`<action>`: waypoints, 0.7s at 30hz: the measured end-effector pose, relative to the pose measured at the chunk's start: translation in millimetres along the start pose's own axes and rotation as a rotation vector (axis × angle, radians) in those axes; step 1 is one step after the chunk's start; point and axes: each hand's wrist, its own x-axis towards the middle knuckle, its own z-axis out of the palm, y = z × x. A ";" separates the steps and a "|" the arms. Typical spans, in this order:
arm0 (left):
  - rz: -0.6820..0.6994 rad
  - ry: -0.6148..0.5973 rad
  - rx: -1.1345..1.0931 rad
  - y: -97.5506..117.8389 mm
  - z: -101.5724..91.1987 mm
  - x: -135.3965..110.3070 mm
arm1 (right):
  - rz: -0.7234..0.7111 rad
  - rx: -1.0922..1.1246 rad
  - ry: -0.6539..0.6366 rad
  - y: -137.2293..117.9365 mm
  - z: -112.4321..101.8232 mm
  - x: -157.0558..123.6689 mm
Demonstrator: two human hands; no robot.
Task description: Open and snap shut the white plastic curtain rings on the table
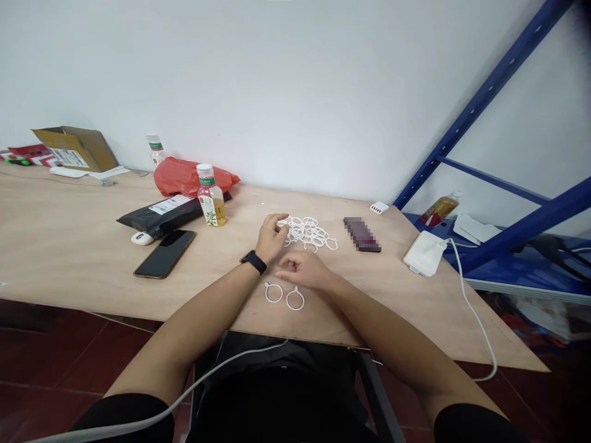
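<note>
Plywood bench carried a heap of white rings. Left hand curled against the heap's edge, its grip hiding whether it held a ring. Right hand made a narrow, seemingly empty pinch just above two rings lying apart, nearer the person.

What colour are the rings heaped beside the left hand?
The plastic rings are white, shown best in the head view.

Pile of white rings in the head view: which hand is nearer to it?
Left hand, touching the left edge of the pile of white rings; the right hand lies apart, in front of the pile.
</note>
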 end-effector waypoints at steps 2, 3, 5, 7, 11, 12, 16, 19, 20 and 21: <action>-0.011 0.002 0.001 1.2 -0.8 -0.1 | -0.042 -0.038 -0.114 -10.6 8.2 -0.8; -0.016 0.000 0.002 1.6 -1.2 0.0 | -0.051 -0.059 -0.142 -12.9 11.4 -0.5; -0.022 -0.004 0.005 2.2 -2.0 0.3 | -0.056 -0.091 -0.165 -12.0 15.6 1.0; -0.027 -0.005 0.011 2.7 -2.6 0.8 | -0.039 -0.123 -0.147 -5.8 15.7 3.1; -0.022 -0.036 0.016 2.9 -3.0 0.9 | 0.073 -0.213 -0.011 11.8 4.1 6.1; -0.018 -0.055 0.026 2.8 -2.8 0.6 | 0.115 -0.215 0.046 16.1 -0.2 6.4; -0.012 -0.194 0.088 2.5 0.0 -2.9 | 0.228 -0.141 0.283 30.0 -14.6 6.5; -0.032 -0.334 0.053 2.7 3.0 -6.1 | 0.236 -0.103 0.391 34.0 -18.6 6.0; -0.040 -0.359 0.027 2.8 3.8 -6.9 | 0.218 -0.108 0.407 34.1 -18.7 5.8; -0.046 -0.372 0.001 2.8 4.3 -7.5 | 0.191 -0.120 0.414 33.9 -18.4 5.6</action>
